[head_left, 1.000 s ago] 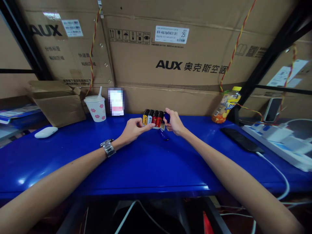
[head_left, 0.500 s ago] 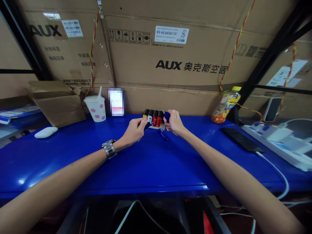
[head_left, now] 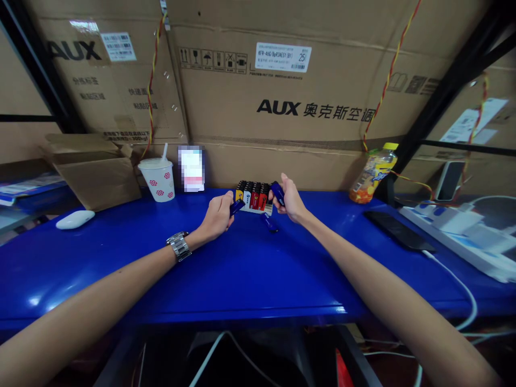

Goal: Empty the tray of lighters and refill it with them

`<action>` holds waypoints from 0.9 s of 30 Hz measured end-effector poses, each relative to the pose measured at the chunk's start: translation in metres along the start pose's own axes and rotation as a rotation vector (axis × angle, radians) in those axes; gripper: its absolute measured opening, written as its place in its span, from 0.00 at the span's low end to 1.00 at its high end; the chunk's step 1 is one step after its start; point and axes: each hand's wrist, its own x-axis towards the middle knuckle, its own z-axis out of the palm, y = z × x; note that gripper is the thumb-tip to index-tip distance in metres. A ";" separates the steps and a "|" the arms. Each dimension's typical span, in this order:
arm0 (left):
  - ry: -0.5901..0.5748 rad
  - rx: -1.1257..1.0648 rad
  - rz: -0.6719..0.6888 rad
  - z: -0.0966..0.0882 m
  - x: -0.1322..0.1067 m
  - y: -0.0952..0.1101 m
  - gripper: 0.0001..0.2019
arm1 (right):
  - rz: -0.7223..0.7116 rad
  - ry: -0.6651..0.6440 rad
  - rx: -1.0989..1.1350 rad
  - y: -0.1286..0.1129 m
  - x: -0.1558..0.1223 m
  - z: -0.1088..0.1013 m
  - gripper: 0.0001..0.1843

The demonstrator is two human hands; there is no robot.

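The person's left hand (head_left: 217,216) is closed and grips a dark blue lighter (head_left: 237,207). The lighter pokes out of the hand to the right and points at the right hand. The right hand (head_left: 291,201) is closed too, and its fingers pinch a second blue lighter (head_left: 278,193), with one finger sticking up. The two hands are near each other but do not touch. Between them and a bit farther away, a row of lighters (head_left: 252,196) stands up in a small tray. The lighters in the row are yellow, white and red, and the left hand is just beside them. A third blue lighter (head_left: 269,222) lies flat on the blue table (head_left: 121,269), just below the right hand and near the tray. A silver watch (head_left: 179,246) sits on the left wrist. On the far left of the table are a white cup (head_left: 158,181) with a straw and red flowers, an open cardboard box (head_left: 94,172), and a white computer mouse (head_left: 74,219). A card (head_left: 191,169) beside the cup is too blurry to read. To the right are a plastic bottle (head_left: 373,173) with a yellow cap, a flat black thing (head_left: 398,231), and a white power strip (head_left: 451,228). Big brown AUX boxes (head_left: 278,123) stand along the far side.
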 end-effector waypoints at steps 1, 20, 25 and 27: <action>0.004 0.013 -0.002 -0.001 0.001 -0.001 0.16 | -0.020 0.036 -0.008 0.000 0.001 -0.001 0.30; -0.019 0.253 0.102 -0.005 0.007 -0.009 0.20 | -0.398 0.073 -0.337 0.033 0.019 -0.027 0.18; -0.035 0.310 0.142 -0.005 0.007 -0.011 0.19 | -0.421 0.075 -0.303 0.033 0.021 -0.029 0.14; -0.028 0.346 0.163 -0.005 0.007 -0.011 0.19 | -0.410 0.086 -0.302 0.030 0.020 -0.027 0.13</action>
